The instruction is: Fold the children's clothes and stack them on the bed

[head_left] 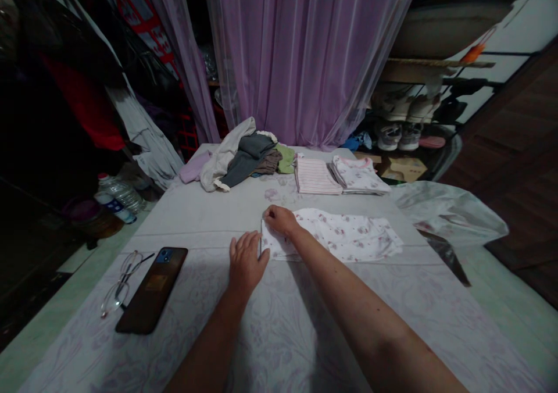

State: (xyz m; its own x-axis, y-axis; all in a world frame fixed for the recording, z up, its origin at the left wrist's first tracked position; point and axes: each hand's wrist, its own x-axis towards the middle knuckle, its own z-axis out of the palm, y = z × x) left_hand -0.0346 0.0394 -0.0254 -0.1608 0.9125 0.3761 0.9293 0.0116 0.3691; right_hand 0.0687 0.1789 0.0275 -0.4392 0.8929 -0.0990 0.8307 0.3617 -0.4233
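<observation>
left hand (247, 262) spread flat on printed sheet (196, 230), right grip (279, 220) pressing down folded floral cotton garment's (340, 236) edge

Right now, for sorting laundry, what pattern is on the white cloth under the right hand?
The white folded garment has scattered small pink flowers, shown best in the head view.

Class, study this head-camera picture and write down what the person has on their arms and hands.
The left arm and right arm are bare, with no sleeves in view. The left hand and right hand wear no gloves, and neither wrist shows a watch or bracelet.
</observation>
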